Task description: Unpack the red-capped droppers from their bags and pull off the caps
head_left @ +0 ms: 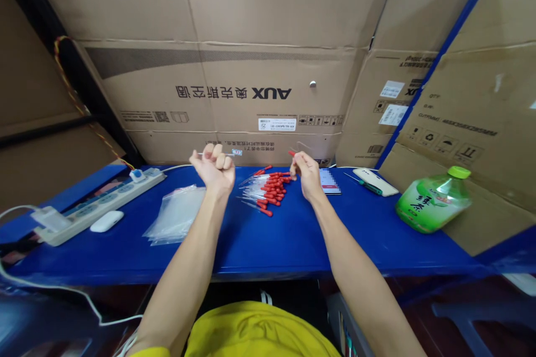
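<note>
My left hand (216,168) is raised above the blue table, fingers curled around a thin rod with a blue-and-white label (237,152) at its right end. My right hand (306,174) pinches a dropper with a red bulb (292,153); its clear part is hard to make out. Between the hands lies a pile of red-bulbed droppers (272,189), most with clear tapered tubes pointing left. A stack of clear plastic bags (178,215) lies under and beside my left forearm.
A power strip (103,203) with plugs and a white earphone case (107,221) are at left. At right are a green-handled screwdriver (371,185), a cream-coloured flat object (383,181) and a green tea bottle (433,201). Cardboard (234,67) walls the back.
</note>
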The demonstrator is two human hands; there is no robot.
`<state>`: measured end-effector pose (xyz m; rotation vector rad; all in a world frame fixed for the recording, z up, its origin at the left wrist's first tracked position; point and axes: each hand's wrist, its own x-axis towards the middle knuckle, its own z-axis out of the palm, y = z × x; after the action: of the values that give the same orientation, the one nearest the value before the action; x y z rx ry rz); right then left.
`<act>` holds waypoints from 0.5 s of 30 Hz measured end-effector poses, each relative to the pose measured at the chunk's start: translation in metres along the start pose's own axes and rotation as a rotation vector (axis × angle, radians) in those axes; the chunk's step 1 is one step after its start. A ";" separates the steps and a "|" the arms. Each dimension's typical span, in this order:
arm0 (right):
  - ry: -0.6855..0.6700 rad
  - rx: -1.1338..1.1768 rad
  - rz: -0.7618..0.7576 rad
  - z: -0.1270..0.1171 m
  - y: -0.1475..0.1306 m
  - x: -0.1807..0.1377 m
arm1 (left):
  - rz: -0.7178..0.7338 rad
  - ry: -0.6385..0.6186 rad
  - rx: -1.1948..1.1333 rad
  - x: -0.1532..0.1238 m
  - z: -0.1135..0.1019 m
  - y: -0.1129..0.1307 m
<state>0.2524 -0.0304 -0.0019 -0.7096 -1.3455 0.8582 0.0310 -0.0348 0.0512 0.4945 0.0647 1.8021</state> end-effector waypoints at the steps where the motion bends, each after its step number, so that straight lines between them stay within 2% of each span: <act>1: -0.001 -0.023 0.001 -0.006 0.001 0.002 | -0.014 -0.007 -0.001 0.000 0.000 0.001; 3: -0.052 -0.135 0.006 -0.017 0.002 0.005 | -0.097 -0.044 0.005 -0.003 0.001 -0.003; 6: -0.177 -0.394 0.029 -0.030 0.001 0.004 | -0.298 -0.109 0.055 -0.010 0.004 -0.013; 9: -0.320 -0.643 0.139 -0.043 0.001 0.002 | -0.465 -0.148 0.157 -0.011 0.004 -0.018; 12: -0.388 -0.897 0.256 -0.054 0.002 0.001 | -0.519 -0.155 0.318 -0.008 0.000 -0.020; 15: -0.421 -1.058 0.380 -0.060 0.007 0.000 | -0.522 -0.154 0.579 -0.006 -0.007 -0.023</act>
<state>0.3108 -0.0238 -0.0142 -1.7076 -2.0967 0.5434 0.0509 -0.0324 0.0357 0.9283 0.5679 1.2092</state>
